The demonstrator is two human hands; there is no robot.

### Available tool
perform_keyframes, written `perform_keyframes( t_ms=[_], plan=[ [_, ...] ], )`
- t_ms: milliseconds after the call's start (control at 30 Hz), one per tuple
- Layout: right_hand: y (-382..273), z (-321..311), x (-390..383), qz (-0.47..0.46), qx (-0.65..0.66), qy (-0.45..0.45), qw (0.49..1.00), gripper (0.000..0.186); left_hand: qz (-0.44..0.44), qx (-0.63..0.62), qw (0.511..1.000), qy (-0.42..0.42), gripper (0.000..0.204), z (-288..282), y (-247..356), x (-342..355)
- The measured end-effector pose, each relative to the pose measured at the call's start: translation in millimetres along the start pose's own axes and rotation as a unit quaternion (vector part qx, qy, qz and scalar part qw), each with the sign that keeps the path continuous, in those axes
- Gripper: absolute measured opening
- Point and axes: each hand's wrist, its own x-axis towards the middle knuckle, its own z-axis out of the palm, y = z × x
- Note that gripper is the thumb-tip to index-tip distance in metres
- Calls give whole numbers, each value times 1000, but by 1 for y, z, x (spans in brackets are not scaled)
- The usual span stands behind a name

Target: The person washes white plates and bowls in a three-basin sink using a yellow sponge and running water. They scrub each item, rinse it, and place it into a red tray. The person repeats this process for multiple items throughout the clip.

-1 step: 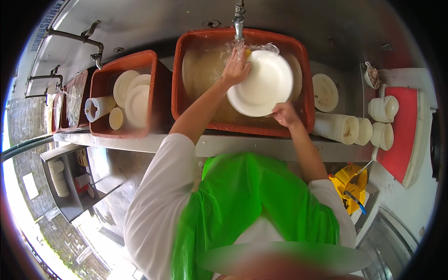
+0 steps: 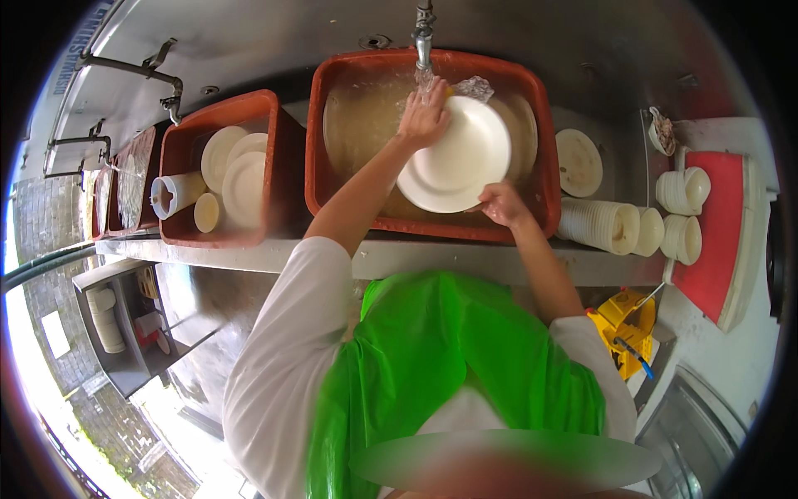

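Inside the middle red-orange tub (image 2: 549, 166), my right hand (image 2: 499, 202) grips the lower right rim of a white plate (image 2: 457, 158). My left hand (image 2: 424, 114) has its fingers stretched out at the plate's upper left edge, in water running from a metal tap (image 2: 422, 37). Whether its fingertips touch the plate is unclear. The tub holds cloudy water (image 2: 357, 141) with more plates partly under it. Something yellow and a crumpled clear, shiny thing (image 2: 474, 87) show behind the plate.
Another tub (image 2: 170, 233) with plates and containers is left, more tubs beyond. To the right lie a plate (image 2: 579, 162), cup stacks (image 2: 598, 224), bowl stacks (image 2: 682, 191) and a red board (image 2: 715, 249). Below are the steel counter edge (image 2: 399, 258), a grey cart (image 2: 116, 316) and a yellow bucket (image 2: 623, 333).
The plate has shifted a little left and toward me. My right hand has moved slightly left with it, and my left hand has shifted slightly.
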Motion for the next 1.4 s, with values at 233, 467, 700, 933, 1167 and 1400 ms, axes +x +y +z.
perform_keyframes(
  t_ms=[233, 467, 700, 933, 1167, 1400],
  plan=[
    [-10, 0, 41, -123, 118, -7, 985, 34, 114, -273, 926, -235, 62, 1, 84, -32],
    [1, 42, 20, 19, 99, -28, 995, 50, 176, -10, 971, -161, 63, 7, 58, -18],
    [-43, -3, 4, -198, -30, 200, 959, 32, -190, -303, 900, -248, 67, -57, -7, 31],
    [-66, -20, 36, -370, -119, 219, 895, 37, -294, -795, 489, -207, 87, -35, 52, -52],
    [-67, -22, 79, -273, -457, 196, 824, 63, -223, -697, 654, -193, 89, -53, 49, -43],
    [-69, -48, 107, -261, -617, 337, 662, 53, -370, -434, 808, -150, 55, -10, -35, -49]
  ],
)
